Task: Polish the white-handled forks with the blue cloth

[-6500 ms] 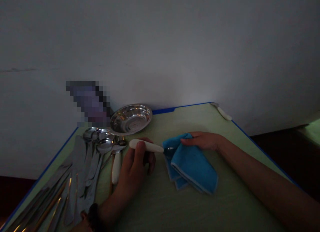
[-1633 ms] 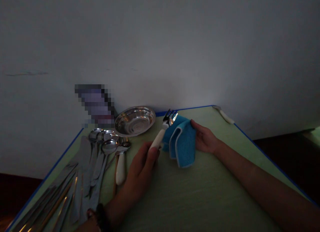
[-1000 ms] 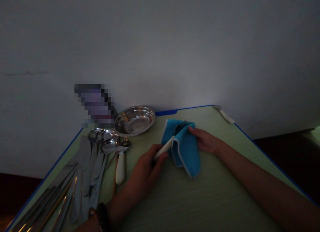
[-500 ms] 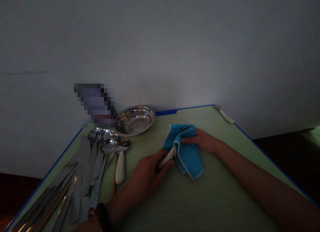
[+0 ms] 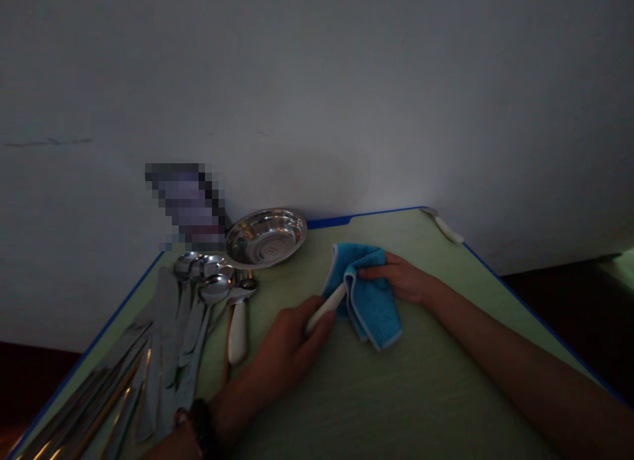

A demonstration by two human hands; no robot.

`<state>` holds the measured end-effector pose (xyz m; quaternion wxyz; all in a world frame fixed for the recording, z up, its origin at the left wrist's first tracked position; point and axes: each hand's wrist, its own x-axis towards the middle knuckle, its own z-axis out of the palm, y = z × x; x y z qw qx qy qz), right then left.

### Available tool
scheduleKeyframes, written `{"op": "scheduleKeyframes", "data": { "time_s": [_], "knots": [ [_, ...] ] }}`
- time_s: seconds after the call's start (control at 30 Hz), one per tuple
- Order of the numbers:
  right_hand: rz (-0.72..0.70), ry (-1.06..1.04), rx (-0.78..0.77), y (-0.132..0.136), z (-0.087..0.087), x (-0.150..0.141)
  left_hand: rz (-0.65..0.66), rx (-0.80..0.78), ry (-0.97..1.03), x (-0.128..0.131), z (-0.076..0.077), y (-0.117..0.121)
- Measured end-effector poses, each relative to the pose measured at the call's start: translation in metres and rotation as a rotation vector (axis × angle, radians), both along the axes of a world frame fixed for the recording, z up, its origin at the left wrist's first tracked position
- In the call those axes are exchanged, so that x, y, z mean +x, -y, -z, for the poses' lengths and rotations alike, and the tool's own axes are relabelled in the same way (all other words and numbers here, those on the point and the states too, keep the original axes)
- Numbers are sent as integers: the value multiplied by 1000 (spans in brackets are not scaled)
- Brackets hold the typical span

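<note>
My left hand (image 5: 300,328) is closed round a white handle (image 5: 327,309) that slants up to the right. The far end of that utensil disappears inside a blue cloth (image 5: 377,314) with a pale hem, so its kind is hidden. My right hand (image 5: 396,275) grips the cloth from the right, its thumb and fingers pinching the folds around the covered end. Left of my left hand lies another white-handled utensil (image 5: 238,334), beside a pile of spoons (image 5: 216,286) and table knives (image 5: 166,314).
A shiny metal bowl (image 5: 267,238) stands at the back of the pale green table (image 5: 396,394), near the wall. Left of it leans a blurred-out phone-like object (image 5: 191,205). A white-handled utensil (image 5: 448,230) lies at the far right corner, along the blue table edge.
My left hand has shifted slightly down and left with the white handle, and more of the handle shows outside the cloth. My right hand and the cloth have hardly moved.
</note>
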<state>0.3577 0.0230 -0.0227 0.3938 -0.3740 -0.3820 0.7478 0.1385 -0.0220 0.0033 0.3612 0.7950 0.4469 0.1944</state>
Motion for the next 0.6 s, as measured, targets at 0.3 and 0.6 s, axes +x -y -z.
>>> {"op": "scheduleKeyframes", "data": {
  "time_s": [0.3,0.6],
  "knots": [
    [-153,300,247,-1,-7,3,-29,7,9,1,-3,1],
    [-175,494,490,-1,-10,3,-8,-11,15,1,-3,1]
  ]
}}
